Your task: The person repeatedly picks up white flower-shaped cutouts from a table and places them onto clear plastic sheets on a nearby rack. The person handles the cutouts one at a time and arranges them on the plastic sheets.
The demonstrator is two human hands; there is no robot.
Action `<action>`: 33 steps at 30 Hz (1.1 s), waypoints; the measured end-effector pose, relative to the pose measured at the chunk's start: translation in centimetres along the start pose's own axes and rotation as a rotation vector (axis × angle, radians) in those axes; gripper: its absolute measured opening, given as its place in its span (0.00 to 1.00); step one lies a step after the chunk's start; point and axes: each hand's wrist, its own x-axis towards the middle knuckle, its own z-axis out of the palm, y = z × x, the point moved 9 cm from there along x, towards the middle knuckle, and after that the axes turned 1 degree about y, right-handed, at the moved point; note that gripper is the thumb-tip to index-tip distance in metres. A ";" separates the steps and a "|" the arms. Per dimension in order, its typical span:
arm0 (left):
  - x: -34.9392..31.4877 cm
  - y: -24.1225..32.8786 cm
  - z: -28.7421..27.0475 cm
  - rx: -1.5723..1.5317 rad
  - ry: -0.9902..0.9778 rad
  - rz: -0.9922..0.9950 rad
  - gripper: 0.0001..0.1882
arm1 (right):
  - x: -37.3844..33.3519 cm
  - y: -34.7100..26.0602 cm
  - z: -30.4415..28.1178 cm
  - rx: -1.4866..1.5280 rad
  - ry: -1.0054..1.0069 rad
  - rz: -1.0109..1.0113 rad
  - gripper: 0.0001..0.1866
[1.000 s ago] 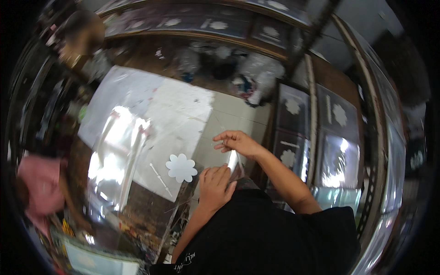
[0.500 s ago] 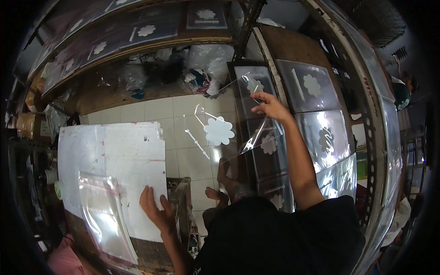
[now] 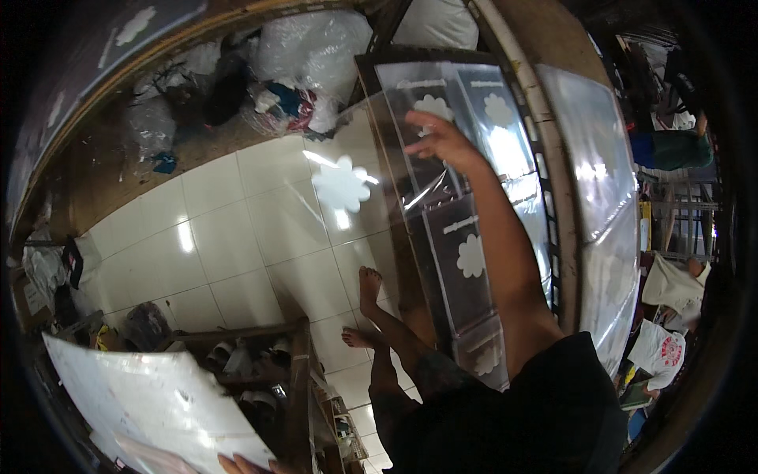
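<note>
My right hand (image 3: 446,146) is over the right-hand shelf, its fingers closed on the edge of a clear plastic sheet. The sheet bears a white flower shape (image 3: 341,186) and stretches left over the tiled floor; its outline is hard to see. Below my hand, similar clear sheets with white flowers (image 3: 471,256) lie in rows on the dark shelf. At the lower edge my left hand (image 3: 245,464) is mostly cut off, its fingers stretched out at the edge of a white board (image 3: 150,387). Part of a clear plastic stack (image 3: 150,454) shows on that board.
Another rack level with shiny sheets (image 3: 604,182) runs along the far right. Plastic bags (image 3: 316,47) and bundled cloth (image 3: 292,107) lie at the back. An open wooden cabinet (image 3: 260,371) stands beside the board. Other people (image 3: 671,150) are at the right edge.
My view has turned to the right, so the board and my left hand now sit lower. My right hand, still with the sheet, is farther over the right-hand shelf.
</note>
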 end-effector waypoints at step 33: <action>6.2 4.4 5.8 0.131 -0.033 0.141 0.28 | -10.1 28.7 -35.4 0.517 1.175 -0.185 0.42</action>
